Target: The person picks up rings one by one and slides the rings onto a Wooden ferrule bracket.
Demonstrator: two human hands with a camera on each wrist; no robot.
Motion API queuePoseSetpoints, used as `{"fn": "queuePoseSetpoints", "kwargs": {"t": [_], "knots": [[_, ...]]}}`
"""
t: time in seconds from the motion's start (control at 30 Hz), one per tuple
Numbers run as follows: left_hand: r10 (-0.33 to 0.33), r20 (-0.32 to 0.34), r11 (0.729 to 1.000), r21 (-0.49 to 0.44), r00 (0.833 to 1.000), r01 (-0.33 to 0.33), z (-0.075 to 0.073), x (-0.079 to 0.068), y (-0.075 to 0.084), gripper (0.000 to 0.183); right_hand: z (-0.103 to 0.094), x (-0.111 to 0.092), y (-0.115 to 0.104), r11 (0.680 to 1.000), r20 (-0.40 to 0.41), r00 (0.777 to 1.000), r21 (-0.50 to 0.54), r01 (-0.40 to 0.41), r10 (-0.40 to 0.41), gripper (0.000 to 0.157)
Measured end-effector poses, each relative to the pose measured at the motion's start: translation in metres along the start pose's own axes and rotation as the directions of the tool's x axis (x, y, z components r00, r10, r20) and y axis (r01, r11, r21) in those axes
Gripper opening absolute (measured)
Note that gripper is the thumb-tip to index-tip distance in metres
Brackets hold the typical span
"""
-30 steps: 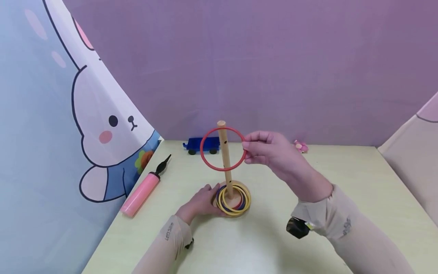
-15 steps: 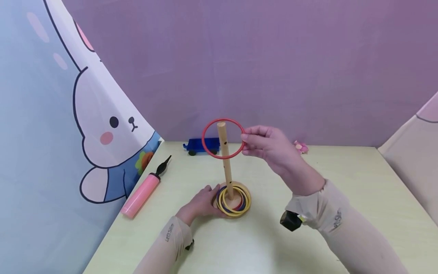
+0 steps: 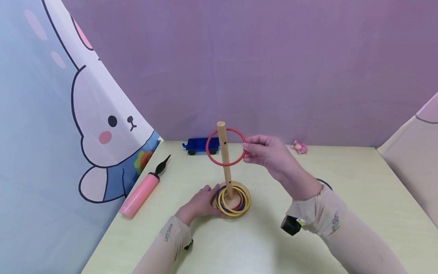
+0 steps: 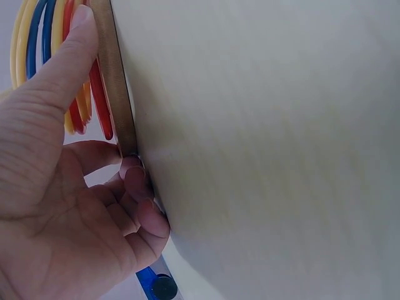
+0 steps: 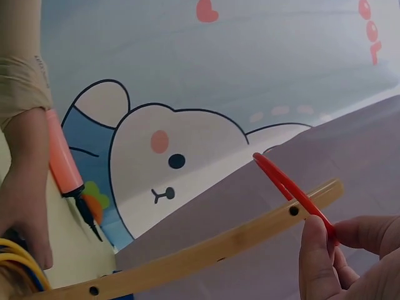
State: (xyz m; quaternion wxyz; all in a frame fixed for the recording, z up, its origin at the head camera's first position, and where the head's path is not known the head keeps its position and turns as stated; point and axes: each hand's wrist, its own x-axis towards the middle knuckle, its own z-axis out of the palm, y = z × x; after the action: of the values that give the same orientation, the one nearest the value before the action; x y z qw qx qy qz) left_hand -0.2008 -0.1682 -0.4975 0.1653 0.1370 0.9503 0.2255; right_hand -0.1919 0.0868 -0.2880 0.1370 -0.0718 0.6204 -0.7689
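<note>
My right hand (image 3: 270, 154) pinches a red ring (image 3: 226, 164) at its right side, between thumb and fingers. The ring encircles the upper part of a wooden post (image 3: 224, 150), just below its top. In the right wrist view the red ring (image 5: 284, 181) tilts across the post (image 5: 237, 240). At the foot, my left hand (image 3: 202, 203) grips the left edge of the round wooden base (image 3: 232, 202). Yellow, blue and red rings (image 3: 248, 207) lie stacked on that base. In the left wrist view the thumb touches the base (image 4: 114, 81) beside the rings (image 4: 24, 50), fingers curled at its edge.
A pink hand pump (image 3: 141, 194) with a black nozzle lies on the left of the pale table (image 3: 342, 198). Behind the post stands a blue toy wagon (image 3: 198, 146). A small pink toy (image 3: 299, 147) sits at the back, right of the right hand.
My right hand raised the red ring to the top of the post, then lowered it, and the ring now surrounds the post. The left hand stays on the base.
</note>
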Motion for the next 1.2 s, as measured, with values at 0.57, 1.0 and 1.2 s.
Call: {"fn": "queuePoseSetpoints", "kwargs": {"t": [0.57,1.0,1.2], "knots": [[0.028,-0.007,0.999,0.016,1.0,-0.028,-0.002,-0.002,-0.001,0.115,-0.017,0.008,0.051,0.998,-0.008,0.998,-0.016,-0.066,0.066,0.023],[0.036,-0.011,0.999,0.01,0.999,-0.036,-0.003,-0.002,0.003,0.113,-0.027,0.008,0.098,0.984,-0.009,0.987,-0.071,-0.162,0.162,0.027],[0.047,-0.016,0.999,0.018,0.999,-0.047,-0.002,-0.001,0.003,0.103,-0.031,0.01,0.127,0.975,-0.015,0.979,-0.092,-0.204,0.204,0.027]]}}
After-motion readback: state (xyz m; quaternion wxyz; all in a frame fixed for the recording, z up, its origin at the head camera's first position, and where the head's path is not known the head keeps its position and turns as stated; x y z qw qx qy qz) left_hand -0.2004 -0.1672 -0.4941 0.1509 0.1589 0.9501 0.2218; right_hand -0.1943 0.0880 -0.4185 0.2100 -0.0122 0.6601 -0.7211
